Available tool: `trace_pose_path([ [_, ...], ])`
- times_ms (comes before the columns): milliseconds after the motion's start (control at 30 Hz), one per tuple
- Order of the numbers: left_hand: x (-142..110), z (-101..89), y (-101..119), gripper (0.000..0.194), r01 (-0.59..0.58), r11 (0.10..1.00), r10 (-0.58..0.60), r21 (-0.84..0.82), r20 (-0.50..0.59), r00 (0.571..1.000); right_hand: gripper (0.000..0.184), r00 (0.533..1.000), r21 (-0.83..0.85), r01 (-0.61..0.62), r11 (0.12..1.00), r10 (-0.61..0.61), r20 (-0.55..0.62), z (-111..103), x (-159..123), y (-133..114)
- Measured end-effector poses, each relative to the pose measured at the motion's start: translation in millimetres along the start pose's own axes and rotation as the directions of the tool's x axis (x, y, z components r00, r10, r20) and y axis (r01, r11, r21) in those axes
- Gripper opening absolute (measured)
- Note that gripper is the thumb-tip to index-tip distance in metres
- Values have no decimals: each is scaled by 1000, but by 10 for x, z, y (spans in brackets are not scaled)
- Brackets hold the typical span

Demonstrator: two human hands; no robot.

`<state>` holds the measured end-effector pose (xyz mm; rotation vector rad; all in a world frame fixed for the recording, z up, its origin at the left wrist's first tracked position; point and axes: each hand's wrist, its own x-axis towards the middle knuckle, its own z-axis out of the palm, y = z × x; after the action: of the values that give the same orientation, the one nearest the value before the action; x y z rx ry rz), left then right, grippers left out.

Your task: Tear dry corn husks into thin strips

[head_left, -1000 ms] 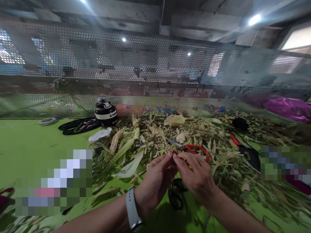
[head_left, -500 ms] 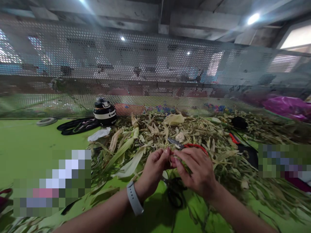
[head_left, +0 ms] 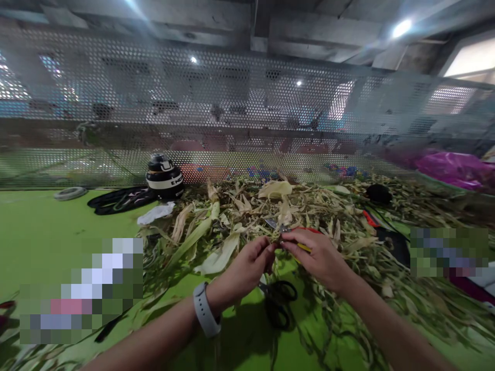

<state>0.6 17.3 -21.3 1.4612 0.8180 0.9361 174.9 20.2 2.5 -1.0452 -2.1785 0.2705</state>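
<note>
My left hand (head_left: 259,260), with a pale watch strap at the wrist, is closed in a pinch over the husk pile. What its fingertips hold is too small to make out. Touching or nearly touching it, my right hand (head_left: 319,257) is closed around a slim yellow-handled tool (head_left: 304,248), mostly hidden by the fingers. Just beyond lie red-handled scissors (head_left: 305,230), partly covered by my right hand. Beneath both hands, black-handled scissors (head_left: 280,309) rest on the green table (head_left: 247,342). Dry corn husks (head_left: 240,206) surround the work area.
A black bottle (head_left: 164,180) stands at the back left beside a flat black item (head_left: 119,200) and a roll of tape (head_left: 70,194). A perforated metal screen (head_left: 232,113) closes off the far side. Purple plastic (head_left: 450,170) lies at the far right.
My right hand's fingers have closed together, and the yellow-handled tool now shows in them. My left hand has turned slightly, its fingers more curled. The black scissors have stayed in place.
</note>
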Motion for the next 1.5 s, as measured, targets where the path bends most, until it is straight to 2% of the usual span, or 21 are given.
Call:
trace_pose_path([
  [200, -4, -3, 44, 26, 81, 996, -81, -26, 4, 997, 8, 1000, -9, 27, 1000, -27, -11, -10, 13, 14],
  [467, -11, -46, 56, 24, 50, 998, -52, 39, 48, 998, 4, 999, -53, 6, 999, -9, -47, 28, 30, 22],
  [667, -10, -16, 128, 28, 122, 991, -123, 46, 22, 992, 8, 995, -38, 40, 999, -43, -91, 68, 18, -20],
  [767, -5, -25, 150, 29, 150, 981, -149, 120, -18, 989, 8, 991, -54, 35, 998, -42, -125, 91, 10, -26],
  [933, -2, -58, 102, 26, 15, 938, -8, 346, -22, 1000, 10, 992, -58, -13, 998, 5, -125, 153, -15, -55],
  [1067, -17, -80, 67, 24, -42, 915, 46, 401, 0, 999, 10, 989, -70, -18, 997, 7, -147, 162, -28, -74],
  [1167, -34, -109, 125, 24, -75, 905, 58, 418, 55, 997, 10, 995, -20, -27, 999, 25, -92, 106, -7, -49],
  [1267, -38, -133, 203, 24, -29, 937, -8, 347, 107, 994, 9, 999, 71, -50, 996, 51, -7, 43, 23, 3],
  [1367, -19, -135, 209, 23, 78, 990, -94, 113, 142, 985, 12, 994, 153, -111, 982, 110, 18, 22, 39, 43],
  [1500, 3, -124, 144, 20, 166, 968, -135, -190, 163, 977, 21, 977, 261, -208, 943, 187, 106, 39, 45, 40],
])
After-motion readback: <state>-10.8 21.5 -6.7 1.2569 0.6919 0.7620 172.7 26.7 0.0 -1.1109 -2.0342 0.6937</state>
